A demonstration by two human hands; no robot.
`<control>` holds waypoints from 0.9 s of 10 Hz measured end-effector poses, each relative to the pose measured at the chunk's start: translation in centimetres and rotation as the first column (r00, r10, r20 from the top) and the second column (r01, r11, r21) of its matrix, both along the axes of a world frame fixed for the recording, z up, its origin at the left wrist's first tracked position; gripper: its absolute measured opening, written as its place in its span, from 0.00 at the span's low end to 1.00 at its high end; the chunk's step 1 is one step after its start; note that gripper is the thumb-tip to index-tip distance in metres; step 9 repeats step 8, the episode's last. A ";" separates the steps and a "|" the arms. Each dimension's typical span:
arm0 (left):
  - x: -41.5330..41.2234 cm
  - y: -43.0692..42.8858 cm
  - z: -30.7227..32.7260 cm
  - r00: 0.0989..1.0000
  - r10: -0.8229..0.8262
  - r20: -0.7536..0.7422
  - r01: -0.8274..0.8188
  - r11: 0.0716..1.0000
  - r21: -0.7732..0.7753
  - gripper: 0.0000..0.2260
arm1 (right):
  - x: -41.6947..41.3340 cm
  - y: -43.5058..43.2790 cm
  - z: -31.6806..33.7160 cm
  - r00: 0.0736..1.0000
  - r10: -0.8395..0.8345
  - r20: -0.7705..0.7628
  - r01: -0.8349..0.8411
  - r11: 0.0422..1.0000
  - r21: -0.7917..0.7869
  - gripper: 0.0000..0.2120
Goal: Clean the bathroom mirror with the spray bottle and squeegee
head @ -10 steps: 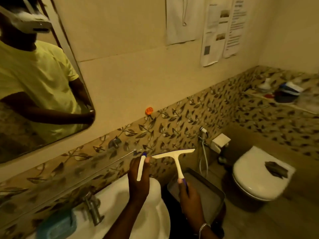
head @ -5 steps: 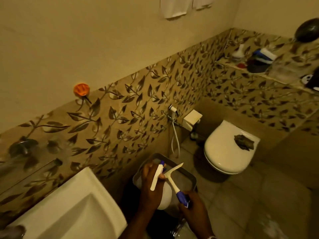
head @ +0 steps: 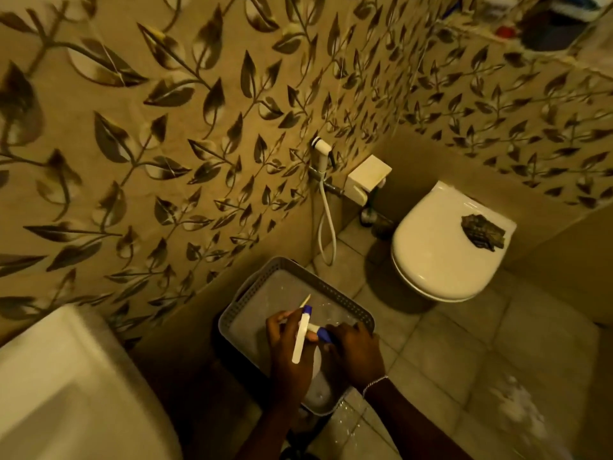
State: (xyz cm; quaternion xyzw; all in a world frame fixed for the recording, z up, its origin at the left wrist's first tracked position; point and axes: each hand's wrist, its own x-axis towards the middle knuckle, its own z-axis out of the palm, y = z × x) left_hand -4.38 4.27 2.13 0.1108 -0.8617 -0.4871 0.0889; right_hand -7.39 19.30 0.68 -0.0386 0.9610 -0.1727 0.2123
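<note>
My left hand (head: 288, 356) grips a white spray bottle (head: 314, 376), whose white trigger and blue nozzle (head: 300, 340) stick up past my fingers. My right hand (head: 358, 351) is closed on the blue handle of a white squeegee (head: 322, 335). Only the tip of the squeegee's blade shows beyond my left hand. Both hands are close together, low over a grey perforated basket (head: 335, 292) on the floor. The mirror is out of view.
A white sink (head: 66, 390) fills the lower left. The leaf-patterned tiled wall carries a hand sprayer with a hose (head: 322, 151). A white toilet (head: 438, 260) with its lid down and a dark cloth (head: 482, 232) on it stands to the right. A shelf with items runs across the top right.
My view has tilted down from the mirror and wall to the floor. Both hands have lowered the bottle and squeegee from chest height to just above the grey basket.
</note>
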 end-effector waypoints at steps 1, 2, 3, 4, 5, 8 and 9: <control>-0.6 0.5 -2.5 0.999 0.015 0.033 -0.014 1.000 -0.010 0.20 | -0.8 0.7 -1.8 1.000 0.008 -0.012 -0.008 1.000 0.017 0.21; -0.8 0.9 -4.4 0.999 0.014 0.044 -0.013 1.000 -0.020 0.22 | -0.3 1.4 -2.7 1.000 -0.013 -0.028 0.014 0.999 0.033 0.22; -0.4 1.2 -5.2 0.998 0.035 0.054 -0.036 0.999 0.004 0.25 | 0.9 2.3 -3.0 0.996 -0.056 -0.073 0.058 0.998 0.022 0.21; 0.3 0.9 -5.3 0.999 0.034 0.036 -0.034 0.999 0.007 0.29 | 2.1 2.5 -2.9 0.991 -0.083 -0.107 0.084 0.996 0.012 0.19; 0.7 0.2 -4.9 0.994 0.034 0.107 -0.034 0.999 0.004 0.41 | 2.8 2.1 -2.3 0.984 -0.128 -0.123 0.128 0.992 -0.007 0.19; 2.9 -3.5 -2.3 0.919 -0.111 0.379 0.184 0.969 -0.163 0.52 | 4.7 -0.7 3.2 0.974 -0.179 -0.140 0.164 0.980 -0.108 0.20; 2.9 -3.5 -2.3 0.919 -0.111 0.379 0.184 0.969 -0.163 0.52 | 4.7 -0.7 3.2 0.974 -0.179 -0.140 0.164 0.980 -0.108 0.20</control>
